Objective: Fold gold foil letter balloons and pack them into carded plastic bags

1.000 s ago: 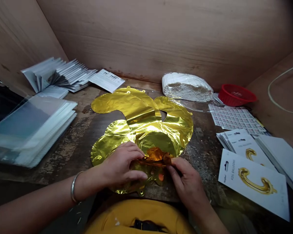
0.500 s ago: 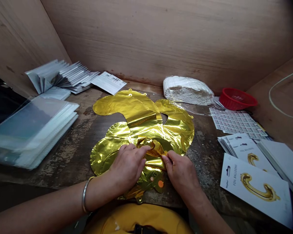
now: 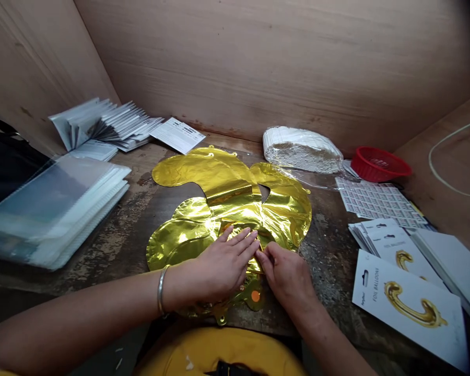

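Several flat gold foil balloons (image 3: 235, 203) lie overlapping on the worn wooden table (image 3: 113, 235). My left hand (image 3: 227, 263) rests flat on the nearest foil, fingers stretched out and pointing away to the right. Beside its fingertips, my right hand (image 3: 288, 271) pinches the edge of the folded foil between thumb and bent fingers. Below the hands, foil tabs stick out toward me, one with an orange round sticker (image 3: 255, 296). The part of the foil under my left palm is hidden.
At the left lie clear plastic bags (image 3: 70, 209) and a fanned stack of packed cards (image 3: 117, 125). On the right are foil balloon cards (image 3: 407, 308), a sticker sheet (image 3: 379, 198) and a red basket (image 3: 379, 164). Wrapped white straws (image 3: 301, 149) stand by the back wall.
The raised, crumpled foil between my hands has been folded over and pressed down. My left hand has gone from gripping to lying flat on it; the right still pinches the edge.
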